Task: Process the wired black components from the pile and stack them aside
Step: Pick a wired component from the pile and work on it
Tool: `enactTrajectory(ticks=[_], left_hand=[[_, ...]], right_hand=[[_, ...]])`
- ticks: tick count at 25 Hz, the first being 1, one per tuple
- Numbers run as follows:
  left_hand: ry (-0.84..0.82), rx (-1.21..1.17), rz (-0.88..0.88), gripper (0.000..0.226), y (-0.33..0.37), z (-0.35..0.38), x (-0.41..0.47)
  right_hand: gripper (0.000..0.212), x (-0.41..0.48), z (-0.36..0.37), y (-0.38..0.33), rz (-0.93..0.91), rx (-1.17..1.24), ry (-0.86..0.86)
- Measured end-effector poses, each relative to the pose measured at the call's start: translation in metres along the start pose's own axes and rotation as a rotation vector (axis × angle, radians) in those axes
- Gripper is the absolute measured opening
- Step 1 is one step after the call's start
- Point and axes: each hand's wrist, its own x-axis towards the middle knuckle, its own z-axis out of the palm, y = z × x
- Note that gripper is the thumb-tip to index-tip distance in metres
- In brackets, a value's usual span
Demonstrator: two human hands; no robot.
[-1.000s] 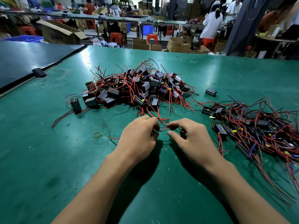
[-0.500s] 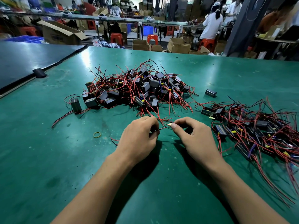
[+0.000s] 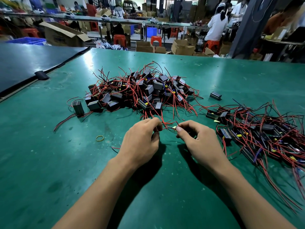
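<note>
Centre frame: left hand (image 3: pixel 140 142) and right hand (image 3: pixel 199 141) each pinch red wires (image 3: pixel 165 128) just below the pile (image 3: pixel 140 91). Short grips, gentle pulls advised; finished stack (image 3: pixel 264 134) at right.

Green worktable (image 3: pixel 49 162), cluttered workshop behind.
</note>
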Motion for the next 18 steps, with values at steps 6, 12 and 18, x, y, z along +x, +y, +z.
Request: enactTrajectory(ticks=[6, 12, 18], left_hand=[[-0.027, -0.045, 0.043, 0.017, -0.0007, 0.0015, 0.0012], [0.074, -0.141, 0.047, 0.009, 0.0004, 0.0019, 0.0018], [0.144, -0.363, -0.222, 0.006, 0.0062, 0.0033, 0.0053]], right_hand=[[0.007, -0.0001, 0.0006, 0.0012, -0.039, -0.077, -0.016], [0.008, -0.0007, 0.0018, 0.0007, -0.023, -0.024, -0.015], [0.006, -0.0045, 0.0001, -0.0028, -0.050, 0.010, -0.059]])
